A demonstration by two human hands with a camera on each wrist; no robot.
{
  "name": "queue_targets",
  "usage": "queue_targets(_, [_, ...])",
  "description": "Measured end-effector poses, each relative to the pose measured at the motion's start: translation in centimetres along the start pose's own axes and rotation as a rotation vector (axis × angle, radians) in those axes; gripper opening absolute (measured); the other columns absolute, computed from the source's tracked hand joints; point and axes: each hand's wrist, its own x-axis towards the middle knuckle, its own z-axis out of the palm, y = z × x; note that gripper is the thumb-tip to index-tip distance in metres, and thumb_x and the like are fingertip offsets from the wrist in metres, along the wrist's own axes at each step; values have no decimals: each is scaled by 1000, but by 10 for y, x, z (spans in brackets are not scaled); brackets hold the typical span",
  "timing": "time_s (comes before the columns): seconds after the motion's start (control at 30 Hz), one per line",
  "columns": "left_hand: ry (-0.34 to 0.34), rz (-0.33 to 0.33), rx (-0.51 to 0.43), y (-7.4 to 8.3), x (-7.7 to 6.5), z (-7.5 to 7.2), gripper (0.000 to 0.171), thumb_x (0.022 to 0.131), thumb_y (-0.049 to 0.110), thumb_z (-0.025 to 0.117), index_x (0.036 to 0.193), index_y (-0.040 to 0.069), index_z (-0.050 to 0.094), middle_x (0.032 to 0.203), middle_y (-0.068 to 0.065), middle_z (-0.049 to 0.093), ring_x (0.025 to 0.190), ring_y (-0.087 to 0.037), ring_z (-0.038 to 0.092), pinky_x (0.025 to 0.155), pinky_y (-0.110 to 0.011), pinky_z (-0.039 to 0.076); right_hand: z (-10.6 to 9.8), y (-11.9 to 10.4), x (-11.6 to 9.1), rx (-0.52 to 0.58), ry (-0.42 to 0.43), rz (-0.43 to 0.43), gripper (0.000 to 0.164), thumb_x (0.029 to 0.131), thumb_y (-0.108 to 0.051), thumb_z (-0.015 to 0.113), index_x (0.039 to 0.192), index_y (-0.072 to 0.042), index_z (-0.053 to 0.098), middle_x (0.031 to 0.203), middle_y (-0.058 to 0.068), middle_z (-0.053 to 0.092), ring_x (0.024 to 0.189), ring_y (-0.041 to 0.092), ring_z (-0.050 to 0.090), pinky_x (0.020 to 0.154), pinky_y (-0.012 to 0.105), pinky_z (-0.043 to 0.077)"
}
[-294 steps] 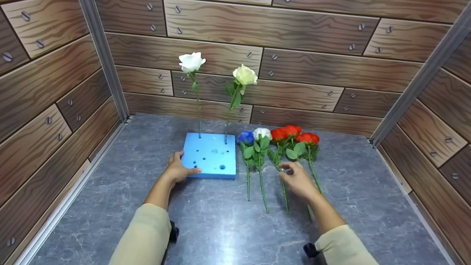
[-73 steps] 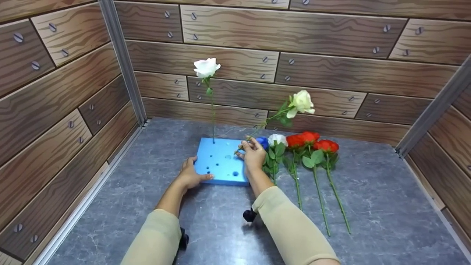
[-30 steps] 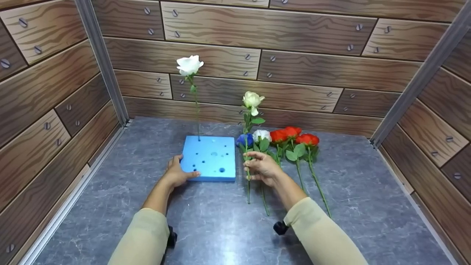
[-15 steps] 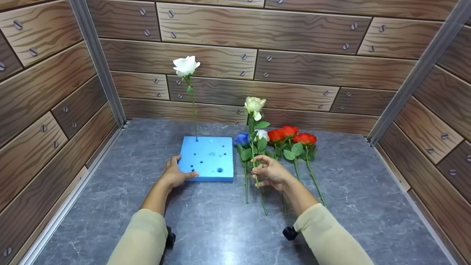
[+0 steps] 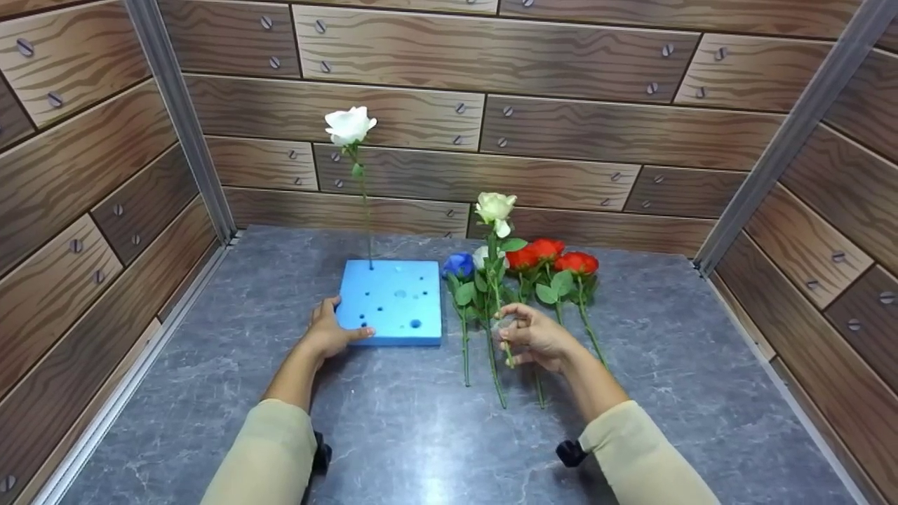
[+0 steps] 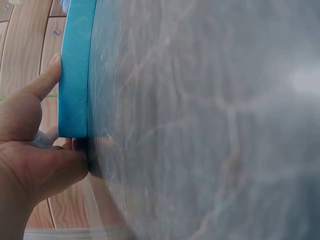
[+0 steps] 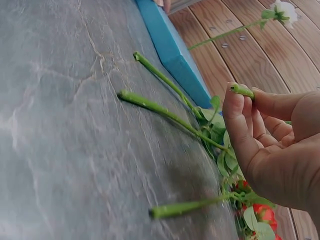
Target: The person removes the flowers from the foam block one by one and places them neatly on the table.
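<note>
My left hand (image 5: 327, 332) grips the front left corner of a blue foam block (image 5: 393, 280), thumb on its front edge and fingers along its left side. The block's top has several holes. A white rose (image 5: 351, 126) stands upright in the back left one. My right hand (image 5: 537, 338) pinches the lower stem of a cream rose (image 5: 495, 209), held upright above the flowers lying right of the block. In the right wrist view the cut stem end (image 7: 242, 90) pokes out between thumb and fingers.
On the grey marbled table (image 5: 393, 435) lie a blue rose (image 5: 458, 264), a white rose partly hidden by leaves (image 5: 484, 258), and several red roses (image 5: 577, 263), stems toward me. Wood-patterned walls (image 5: 393, 42) enclose the back and sides.
The cream rose, earlier standing in the block's back right hole, has been pulled out and carried rightward and nearer by my right hand. My left hand has kept its grip on the block.
</note>
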Motion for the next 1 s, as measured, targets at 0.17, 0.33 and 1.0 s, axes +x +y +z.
queue_targets(0.17, [-5,-2,2,0,1,1,111,94,36,87,173,10,13,180,-25,5,167,-49,11,134,-64,25,-12,5,-11,11,0,-5,36,105,4,60,138,-5,50,89,-3,65,81,13,69,66,33,64])
queue_targets(0.33, [-5,-4,5,-1,1,0,110,95,34,87,173,10,13,180,-25,5,167,-49,10,134,-64,25,-25,10,-23,-2,12,4,31,105,3,61,133,-8,53,89,-3,65,81,13,69,67,33,64])
queue_targets(1.0, [5,8,3,1,-2,0,110,95,34,86,173,10,13,180,-25,7,167,-49,12,134,-63,25,-72,20,-62,-78,36,40,31,108,-2,61,136,-12,54,95,-2,63,83,13,70,67,33,64])
